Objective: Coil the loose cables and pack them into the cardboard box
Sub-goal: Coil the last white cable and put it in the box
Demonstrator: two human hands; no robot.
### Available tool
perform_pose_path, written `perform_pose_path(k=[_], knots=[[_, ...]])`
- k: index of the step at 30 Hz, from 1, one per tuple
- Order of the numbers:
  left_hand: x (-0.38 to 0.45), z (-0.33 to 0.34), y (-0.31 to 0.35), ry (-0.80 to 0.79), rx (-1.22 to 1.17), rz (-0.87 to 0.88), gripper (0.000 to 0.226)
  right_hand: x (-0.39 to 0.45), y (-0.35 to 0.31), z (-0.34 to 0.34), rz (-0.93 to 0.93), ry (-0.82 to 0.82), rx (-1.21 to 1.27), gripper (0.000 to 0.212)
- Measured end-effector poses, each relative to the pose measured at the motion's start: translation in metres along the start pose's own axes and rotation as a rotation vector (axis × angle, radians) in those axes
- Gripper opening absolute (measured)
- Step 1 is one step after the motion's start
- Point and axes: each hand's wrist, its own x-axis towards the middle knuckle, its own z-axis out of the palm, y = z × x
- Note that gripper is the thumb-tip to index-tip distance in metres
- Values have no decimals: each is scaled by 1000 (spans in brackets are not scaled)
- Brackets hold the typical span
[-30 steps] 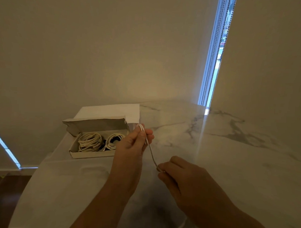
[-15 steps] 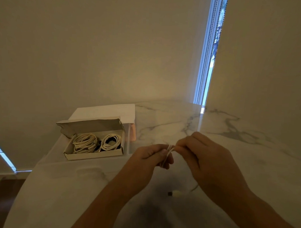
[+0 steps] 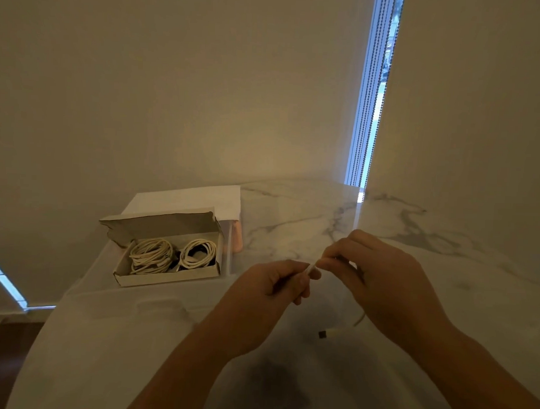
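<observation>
- Above the white marble-veined surface [image 3: 293, 211], the left hand [image 3: 269, 287] and the right hand [image 3: 379, 278] are meeting, both pinching a thin white loose cable [image 3: 310, 268] between fingertips.
- Its dark-tipped plug end [image 3: 327, 334] is lying on the surface just below the right hand, with a short stretch trailing up behind that hand.
- Over to the left, the open brown cardboard box [image 3: 168, 277] is already holding two coiled white cable bundles [image 3: 152, 255] side by side.
- By my judgement, packing is well along: this cable is only beginning to be looped and is not yet coiled or boxed.
</observation>
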Motion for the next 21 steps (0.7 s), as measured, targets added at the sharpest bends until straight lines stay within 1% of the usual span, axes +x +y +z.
perform_pose_path(k=[4, 8, 11, 17, 21], knots=[[1, 2, -2, 138, 72, -5, 21, 1, 0, -2, 43, -39, 31, 25], [3, -3, -5, 317, 49, -18, 20, 1, 2, -4, 40, -161, 68, 15], [5, -6, -6, 427, 7, -32, 22, 1, 9, -6, 44, -200, 91, 14], [6, -5, -6, 471, -89, -60, 24, 3, 20, -7, 96, -270, 129, 12], [6, -3, -5, 493, -114, -78, 23, 4, 26, -8, 91, -267, 121, 14]])
